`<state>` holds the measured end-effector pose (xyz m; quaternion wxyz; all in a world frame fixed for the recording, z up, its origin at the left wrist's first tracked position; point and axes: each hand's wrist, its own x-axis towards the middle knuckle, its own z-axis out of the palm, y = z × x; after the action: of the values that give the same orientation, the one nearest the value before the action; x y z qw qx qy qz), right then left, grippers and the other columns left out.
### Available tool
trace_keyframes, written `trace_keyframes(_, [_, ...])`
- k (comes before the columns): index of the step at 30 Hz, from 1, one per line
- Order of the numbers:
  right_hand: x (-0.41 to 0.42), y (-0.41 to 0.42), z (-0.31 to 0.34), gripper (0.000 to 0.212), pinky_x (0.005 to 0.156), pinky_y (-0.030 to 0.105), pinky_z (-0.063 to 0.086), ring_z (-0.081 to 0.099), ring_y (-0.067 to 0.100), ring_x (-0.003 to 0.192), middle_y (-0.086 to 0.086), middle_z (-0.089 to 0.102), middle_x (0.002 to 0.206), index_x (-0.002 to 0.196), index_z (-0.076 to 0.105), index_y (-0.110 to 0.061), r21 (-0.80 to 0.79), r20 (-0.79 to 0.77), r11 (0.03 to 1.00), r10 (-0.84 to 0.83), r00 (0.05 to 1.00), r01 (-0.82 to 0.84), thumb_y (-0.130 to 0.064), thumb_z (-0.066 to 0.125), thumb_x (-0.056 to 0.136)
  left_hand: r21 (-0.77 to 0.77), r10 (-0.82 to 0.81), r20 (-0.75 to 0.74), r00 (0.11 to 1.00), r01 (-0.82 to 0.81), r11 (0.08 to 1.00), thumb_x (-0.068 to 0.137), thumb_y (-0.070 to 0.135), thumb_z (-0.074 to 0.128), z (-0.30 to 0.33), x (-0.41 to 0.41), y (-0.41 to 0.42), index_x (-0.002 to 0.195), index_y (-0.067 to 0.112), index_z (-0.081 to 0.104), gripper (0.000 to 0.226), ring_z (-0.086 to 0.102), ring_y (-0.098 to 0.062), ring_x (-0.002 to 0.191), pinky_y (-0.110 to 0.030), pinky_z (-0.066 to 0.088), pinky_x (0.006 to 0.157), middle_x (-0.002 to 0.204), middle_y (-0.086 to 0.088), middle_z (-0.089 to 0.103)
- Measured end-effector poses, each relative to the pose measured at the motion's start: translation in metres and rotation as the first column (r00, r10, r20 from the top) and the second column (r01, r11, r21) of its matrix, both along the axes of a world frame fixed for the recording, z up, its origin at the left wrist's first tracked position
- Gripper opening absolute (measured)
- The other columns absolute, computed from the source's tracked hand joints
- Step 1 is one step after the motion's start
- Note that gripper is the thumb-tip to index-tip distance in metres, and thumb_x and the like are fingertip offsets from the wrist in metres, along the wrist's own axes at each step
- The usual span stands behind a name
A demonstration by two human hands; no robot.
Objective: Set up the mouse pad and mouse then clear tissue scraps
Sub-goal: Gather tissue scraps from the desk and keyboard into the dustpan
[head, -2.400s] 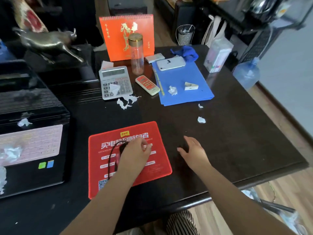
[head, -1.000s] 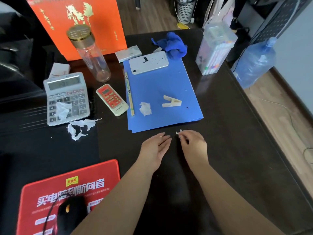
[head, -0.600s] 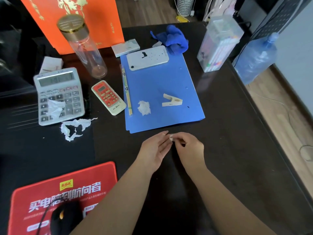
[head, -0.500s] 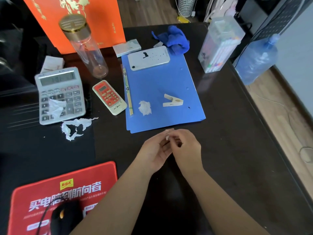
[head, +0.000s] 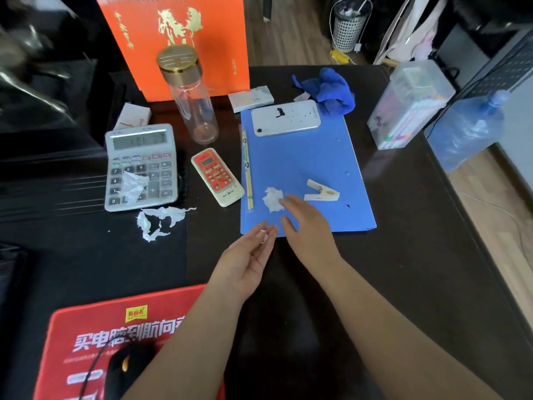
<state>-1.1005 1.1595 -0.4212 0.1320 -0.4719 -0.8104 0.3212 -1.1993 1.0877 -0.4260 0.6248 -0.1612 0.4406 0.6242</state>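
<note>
Head view. Landmark: flat blue plastic folder (head: 302, 168) on the dark table (head: 418, 269).

Left hand (head: 245, 264) sits palm up just off the folder's near edge, fingers curled loosely around small white tissue bits (head: 264, 235); a cupping hold, not a tight pinch.

Right hand (head: 305, 226) lies over the folder's near part, fingers spread and holding nothing, tips reaching a crumpled white tissue scrap (head: 272, 199). Contact looks likely, but I cannot confirm it.

Beige plastic clip (head: 321, 193) lies just right of that scrap, on the folder.

Red rectangular mouse pad (head: 95, 342), black corded mouse (head: 124, 370) on it, is well toward the wearer and left of the folder: setup looks done.

Torn white tissue shreds (head: 158, 220) lie left of the folder; another white scrap (head: 132, 183) sits on the grey calculator (head: 141, 166).

Judgement: pinch the scrap from above without nudging the clip, drop it into the cupped left palm and keep that palm level.
</note>
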Motion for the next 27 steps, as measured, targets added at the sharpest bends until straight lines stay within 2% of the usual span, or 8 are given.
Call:
trace_keyframes(5, [-0.031, 0.021, -0.024, 0.052, 0.113, 0.035, 0.021, 0.013, 0.021, 0.141, 0.004, 0.013, 0.155, 0.141, 0.024, -0.014, -0.008, 0.268, 0.972, 0.23, 0.936, -0.236, 0.001, 0.037, 0.093, -0.03, 0.066, -0.006, 0.998, -0.066, 0.997, 0.088, -0.009, 0.045, -0.001, -0.018, -0.013, 0.099, -0.007, 0.061, 0.019, 0.065, -0.022, 0.091, -0.021, 0.057, 0.073, 0.087, -0.017, 0.071])
trace_keyframes(9, [-0.03, 0.017, -0.03, 0.046, 0.107, 0.032, 0.03, 0.034, 0.023, 0.132, 0.008, 0.038, 0.145, 0.136, 0.035, -0.011, 0.019, 0.38, 0.966, 0.232, 0.896, -0.258, -0.002, 0.045, 0.092, -0.066, 0.099, -0.005, 0.995, -0.099, 0.993, 0.088, -0.007, 0.048, -0.001, -0.028, -0.022, 0.106, -0.011, 0.057, 0.02, 0.065, -0.023, 0.094, -0.019, 0.059, 0.062, 0.1, -0.02, 0.066])
trace_keyframes(11, [-0.027, 0.008, -0.028, 0.024, 0.09, 0.029, 0.04, 0.048, 0.024, 0.114, 0.012, 0.057, 0.115, 0.116, 0.053, -0.011, 0.025, 0.388, 0.968, 0.221, 0.895, -0.25, -0.008, 0.045, 0.093, -0.077, 0.117, -0.008, 0.993, -0.118, 0.99, 0.088, -0.007, 0.048, 0.0, -0.03, -0.026, 0.107, -0.012, 0.056, 0.021, 0.064, -0.023, 0.093, -0.019, 0.059, 0.06, 0.102, -0.021, 0.064])
trace_keyframes(13, [-0.024, -0.004, -0.022, 0.015, 0.078, 0.027, 0.039, 0.052, 0.023, 0.1, 0.01, 0.057, 0.096, 0.1, 0.058, -0.012, -0.004, 0.332, 0.978, 0.197, 0.923, -0.207, -0.012, 0.044, 0.094, -0.086, 0.155, -0.032, 0.987, -0.157, 0.984, 0.089, -0.007, 0.047, 0.001, -0.029, -0.03, 0.109, -0.013, 0.055, 0.023, 0.064, -0.022, 0.09, -0.021, 0.058, 0.069, 0.099, -0.021, 0.064])
trace_keyframes(16, [-0.031, -0.034, -0.006, 0.026, 0.091, 0.025, 0.04, 0.054, 0.02, 0.107, 0.008, 0.063, 0.115, 0.115, 0.059, -0.011, -0.052, 0.12, 0.991, 0.131, 0.984, -0.125, -0.016, 0.047, 0.093, -0.092, 0.22, -0.113, 0.969, -0.231, 0.969, 0.091, -0.004, 0.045, 0.005, -0.027, -0.037, 0.11, -0.01, 0.056, 0.023, 0.063, -0.018, 0.085, -0.024, 0.052, 0.083, 0.092, -0.015, 0.064])
trace_keyframes(20, [-0.059, -0.077, 0.015, 0.021, 0.072, 0.003, 0.031, 0.055, 0.011, 0.102, 0.001, 0.064, 0.111, 0.108, 0.063, -0.014, 0.02, -0.121, 0.983, 0.182, 0.976, -0.181, -0.014, 0.052, 0.09, -0.065, 0.222, -0.178, 0.959, -0.237, 0.969, 0.09, 0.007, 0.051, 0.019, -0.033, -0.055, 0.088, 0.0, 0.066, 0.016, 0.067, -0.011, 0.066, -0.017, 0.058, 0.06, 0.076, -0.008, 0.068])
trace_keyframes(23, [-0.082, -0.095, 0.022, 0.013, 0.07, 0.016, 0.037, 0.057, 0.011, 0.087, 0.001, 0.068, 0.095, 0.094, 0.064, -0.013, 0.064, -0.165, 0.976, 0.217, 0.962, -0.209, -0.01, 0.053, 0.087, -0.047, 0.266, -0.122, 0.956, -0.273, 0.961, 0.092, 0.015, 0.049, 0.028, -0.052, -0.071, 0.074, 0.004, 0.063, 0.025, 0.067, -0.009, 0.049, -0.017, 0.054, 0.047, 0.055, -0.004, 0.069])
trace_keyframes(27, [-0.107, -0.109, 0.022, 0.009, 0.065, 0.027, 0.042, 0.054, 0.015, 0.071, 0.003, 0.065, 0.072, 0.079, 0.061, -0.013, 0.139, -0.121, 0.952, 0.288, 0.95, -0.271, -0.012, 0.054, 0.085, 0.026, 0.263, -0.109, 0.959, -0.262, 0.965, 0.092, 0.012, 0.049, 0.026, -0.084, -0.093, 0.081, 0.001, 0.062, 0.021, 0.069, -0.012, 0.063, -0.021, 0.059, 0.062, 0.074, -0.009, 0.068])
